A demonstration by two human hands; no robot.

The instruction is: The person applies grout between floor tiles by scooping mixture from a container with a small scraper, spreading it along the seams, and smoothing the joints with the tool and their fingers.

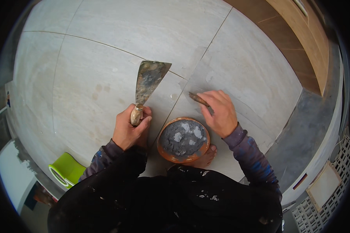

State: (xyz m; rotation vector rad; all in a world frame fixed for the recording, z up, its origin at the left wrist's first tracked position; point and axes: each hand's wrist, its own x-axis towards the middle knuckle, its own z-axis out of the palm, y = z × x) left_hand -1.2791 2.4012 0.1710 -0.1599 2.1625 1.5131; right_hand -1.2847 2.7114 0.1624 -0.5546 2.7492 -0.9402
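My left hand (pixel 130 126) is closed round the handle of a wide putty knife (pixel 149 79), its stained blade pointing up over the floor tiles. My right hand (pixel 219 112) grips a small tool with a worn wooden handle (pixel 196 98); its other end is hidden by my fingers. Just below and between my hands is a round orange-brown bowl (pixel 163 134) containing dark grey paste (pixel 175 143) with lighter lumps on top. A bare foot (pixel 208 157) shows beside the bowl's lower right.
Large pale tiles (pixel 93 70) cover the floor. A wooden step or cabinet (pixel 315 54) curves along the upper right, with a grey strip (pixel 299 128) below it. At lower left sits a green plastic object (pixel 68 167); a perforated grey panel (pixel 311 215) lies at lower right.
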